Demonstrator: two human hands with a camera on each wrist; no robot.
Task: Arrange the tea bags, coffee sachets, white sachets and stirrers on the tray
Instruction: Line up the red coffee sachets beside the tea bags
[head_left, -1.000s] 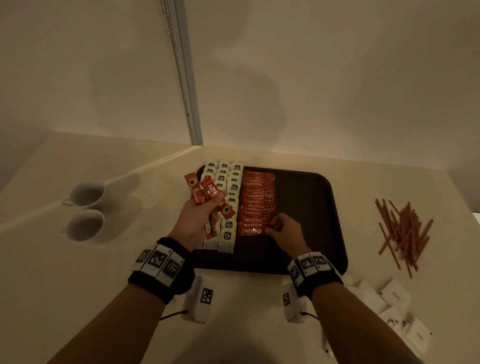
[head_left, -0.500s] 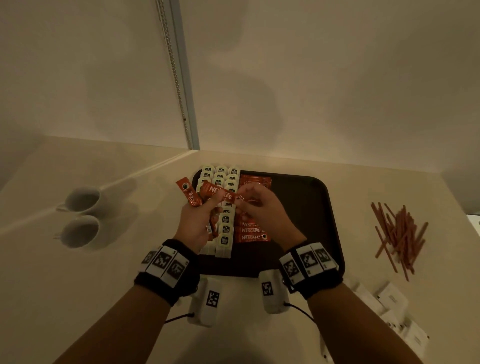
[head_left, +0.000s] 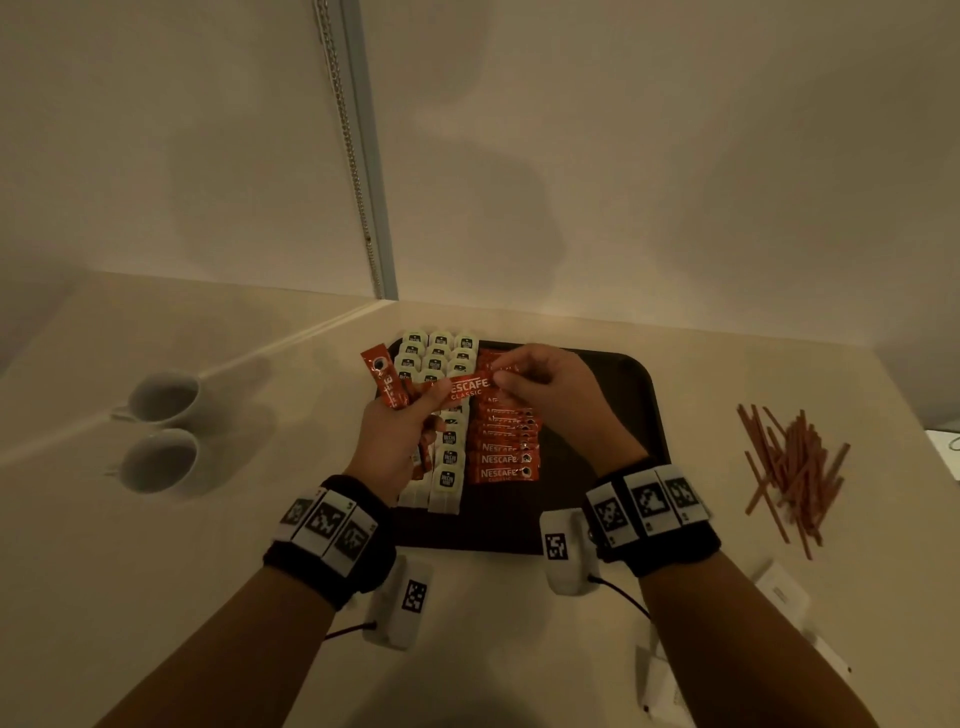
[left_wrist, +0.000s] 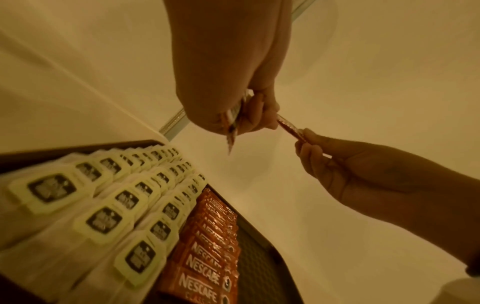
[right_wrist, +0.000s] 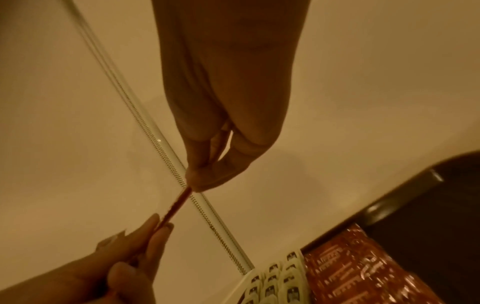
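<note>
Orange coffee sachets are the step in hand. The left hand (head_left: 395, 441) grips a small bunch of them above the tea bags (head_left: 439, 364), and offers one sachet (head_left: 462, 387), which the right hand (head_left: 545, 387) pinches by its other end over the tray (head_left: 644, 415). Next, I judge, it must pull free and join the laid row (head_left: 504, 457); stirrers (head_left: 789, 467) wait on the tabletop.

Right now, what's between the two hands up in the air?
One coffee sachet spans the gap. The left hand pinches one end and the right hand pinches the other, above the tray. The head view shows it best; both wrist views confirm it.
</note>
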